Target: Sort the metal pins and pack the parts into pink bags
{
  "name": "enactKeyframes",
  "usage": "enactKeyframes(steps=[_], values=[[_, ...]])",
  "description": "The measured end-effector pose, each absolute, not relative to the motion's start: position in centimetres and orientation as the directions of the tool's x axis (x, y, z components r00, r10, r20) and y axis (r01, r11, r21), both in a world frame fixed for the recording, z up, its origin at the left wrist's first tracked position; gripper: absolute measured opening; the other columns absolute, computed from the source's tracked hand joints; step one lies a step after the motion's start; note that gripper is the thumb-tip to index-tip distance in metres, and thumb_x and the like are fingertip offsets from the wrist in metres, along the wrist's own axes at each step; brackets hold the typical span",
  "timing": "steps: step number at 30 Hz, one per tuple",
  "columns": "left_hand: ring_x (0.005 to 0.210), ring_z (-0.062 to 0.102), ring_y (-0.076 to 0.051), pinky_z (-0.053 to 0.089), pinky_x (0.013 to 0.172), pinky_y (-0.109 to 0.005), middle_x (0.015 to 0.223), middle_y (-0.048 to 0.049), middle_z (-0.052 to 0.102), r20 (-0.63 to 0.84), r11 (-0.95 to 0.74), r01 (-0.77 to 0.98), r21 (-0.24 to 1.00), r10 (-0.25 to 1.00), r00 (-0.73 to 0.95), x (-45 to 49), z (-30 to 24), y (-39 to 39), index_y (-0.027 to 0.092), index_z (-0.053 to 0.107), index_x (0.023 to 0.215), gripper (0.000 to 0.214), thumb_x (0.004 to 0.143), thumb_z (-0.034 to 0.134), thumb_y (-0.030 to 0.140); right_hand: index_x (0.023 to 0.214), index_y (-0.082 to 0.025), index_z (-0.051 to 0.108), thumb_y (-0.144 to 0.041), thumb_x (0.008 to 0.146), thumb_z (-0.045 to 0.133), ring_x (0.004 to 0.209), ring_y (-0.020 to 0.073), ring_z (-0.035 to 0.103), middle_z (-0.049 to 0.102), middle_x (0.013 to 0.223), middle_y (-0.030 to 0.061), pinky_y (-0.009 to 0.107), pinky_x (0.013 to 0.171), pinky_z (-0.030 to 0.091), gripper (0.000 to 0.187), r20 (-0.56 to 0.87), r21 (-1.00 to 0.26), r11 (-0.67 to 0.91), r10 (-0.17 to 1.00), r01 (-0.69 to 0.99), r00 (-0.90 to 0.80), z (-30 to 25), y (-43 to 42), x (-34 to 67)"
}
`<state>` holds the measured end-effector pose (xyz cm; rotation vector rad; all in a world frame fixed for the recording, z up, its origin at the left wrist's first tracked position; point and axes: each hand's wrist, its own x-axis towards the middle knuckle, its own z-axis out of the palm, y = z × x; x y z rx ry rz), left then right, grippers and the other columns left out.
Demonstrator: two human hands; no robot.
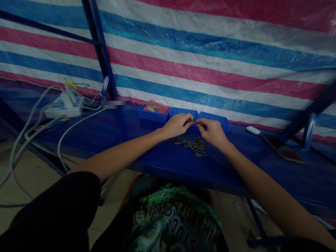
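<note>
Brass: one pin [194, 123] in left hand [177, 125], right hand [213, 132]; three trays [153, 117].

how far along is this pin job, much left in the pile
Done: hard to tell; the blue bins behind mostly hide their contents. In hand: left hand and right hand pinch one thin piece between them. Left: a loose pile of pins lies on the table.

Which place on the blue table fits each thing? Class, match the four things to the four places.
Things: 1 pile of metal pins; 2 power strip; 3 smartphone; 4 blue bins.
Places: A far left end; B against the striped tarpaulin; C close by the left hand and right hand; D right side.
Pairs: 1-C; 2-A; 3-D; 4-B.
</note>
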<state>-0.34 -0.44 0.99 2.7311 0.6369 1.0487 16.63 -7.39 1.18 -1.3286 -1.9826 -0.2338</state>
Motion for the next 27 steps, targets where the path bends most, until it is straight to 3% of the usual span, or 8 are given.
enactKeyframes(steps=[9,15,27], values=[[0.079,0.057,-0.015,0.043,0.073,-0.029,0.082,-0.0028,0.062,0.632,-0.904,0.361,0.23,0.42,0.651,-0.41,1.18,-0.68,0.019,0.057,0.094,0.013,0.086,0.047,0.021,0.089,-0.02,0.07,-0.021,0.08,0.052,0.066,0.0179,0.063,0.069,0.072,0.0028,0.03,0.063,0.045,0.02,0.646,-0.337,0.458,0.748,0.823,-0.152,0.86,-6.93,16.96],[0.08,0.056,-0.016,0.042,0.073,-0.029,0.082,-0.0037,0.063,0.628,-0.894,0.395,0.212,0.434,0.645,-0.38,1.23,-0.83,0.018,0.058,0.096,0.017,0.088,0.046,0.028,0.088,-0.019,0.071,-0.018,0.08,0.051,0.066,0.0182,0.063,0.069,0.073,0.0041,0.03,0.062,0.045,0.021,0.665,-0.282,0.466,0.725,0.839,-0.18,1.05,-7.2,16.88],[0.083,0.059,-0.016,0.042,0.072,-0.028,0.089,-0.0058,0.065,0.616,-0.892,0.415,0.181,0.432,0.659,-0.3,0.91,-0.69,0.017,0.058,0.092,0.019,0.09,0.04,0.025,0.089,-0.018,0.07,-0.014,0.08,0.048,0.064,0.0179,0.063,0.07,0.074,0.0053,0.029,0.063,0.043,0.024,0.624,-0.184,0.404,0.753,0.896,-0.211,1.12,-7.5,16.32]])
